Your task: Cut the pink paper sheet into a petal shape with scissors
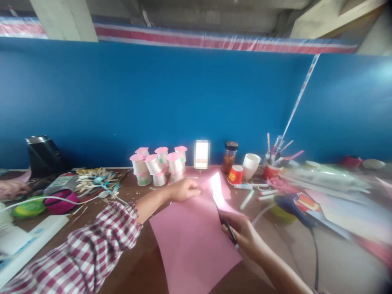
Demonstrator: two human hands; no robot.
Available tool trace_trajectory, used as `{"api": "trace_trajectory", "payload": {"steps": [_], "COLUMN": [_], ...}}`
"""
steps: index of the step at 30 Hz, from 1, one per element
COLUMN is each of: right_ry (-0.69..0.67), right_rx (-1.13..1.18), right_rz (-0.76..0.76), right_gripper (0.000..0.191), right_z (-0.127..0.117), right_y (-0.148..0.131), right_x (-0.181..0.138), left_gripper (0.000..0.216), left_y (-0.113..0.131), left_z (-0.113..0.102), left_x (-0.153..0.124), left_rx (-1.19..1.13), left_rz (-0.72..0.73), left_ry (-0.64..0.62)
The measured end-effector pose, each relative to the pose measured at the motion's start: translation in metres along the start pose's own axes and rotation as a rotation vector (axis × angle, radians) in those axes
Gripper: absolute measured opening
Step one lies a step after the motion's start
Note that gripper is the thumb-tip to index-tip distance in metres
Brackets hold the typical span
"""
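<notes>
A large sheet of pink paper (192,241) lies over the brown table in front of me. My left hand (183,189) pinches its far edge between thumb and fingers. In my right hand (245,234) is a pair of dark-handled scissors (229,229), with the blades at a slit in the paper's right part. A narrow strip to the right of the slit lifts and curls, bright with glare. Part of the blades is hidden by the paper. Behind my left hand stand several stacked white cups (139,165) topped with pink paper.
At the back are a dark-lidded jar (229,157), a red paper cup (235,174), a white cup (251,165) and a pen holder (272,169). Markers (246,200) and a blue glue gun (294,210) lie right. A power strip (36,241) and another person's hand (14,189) are left.
</notes>
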State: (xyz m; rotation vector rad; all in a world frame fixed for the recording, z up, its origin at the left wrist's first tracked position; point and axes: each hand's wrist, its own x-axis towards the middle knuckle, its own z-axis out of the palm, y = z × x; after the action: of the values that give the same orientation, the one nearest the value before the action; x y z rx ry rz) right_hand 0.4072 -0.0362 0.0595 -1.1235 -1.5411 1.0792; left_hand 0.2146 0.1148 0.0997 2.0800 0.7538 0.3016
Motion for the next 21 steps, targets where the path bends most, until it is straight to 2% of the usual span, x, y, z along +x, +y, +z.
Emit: {"api": "trace_trajectory", "payload": {"steps": [12,21], "right_ry": [0.021,0.035], "right_rx": [0.078,0.113], "right_rz": [0.037,0.116], "right_gripper": [0.031,0.031], "right_z": [0.001,0.004], "right_y": [0.009,0.005], "right_x": [-0.003,-0.001], "left_gripper": [0.024,0.027], "left_y": [0.001,-0.010], "left_z": [0.000,-0.001], "left_x": [-0.001,0.005], "left_rx": [-0.025,0.037], "left_rz": [-0.002,0.017], "left_ry": [-0.011,-0.032]}}
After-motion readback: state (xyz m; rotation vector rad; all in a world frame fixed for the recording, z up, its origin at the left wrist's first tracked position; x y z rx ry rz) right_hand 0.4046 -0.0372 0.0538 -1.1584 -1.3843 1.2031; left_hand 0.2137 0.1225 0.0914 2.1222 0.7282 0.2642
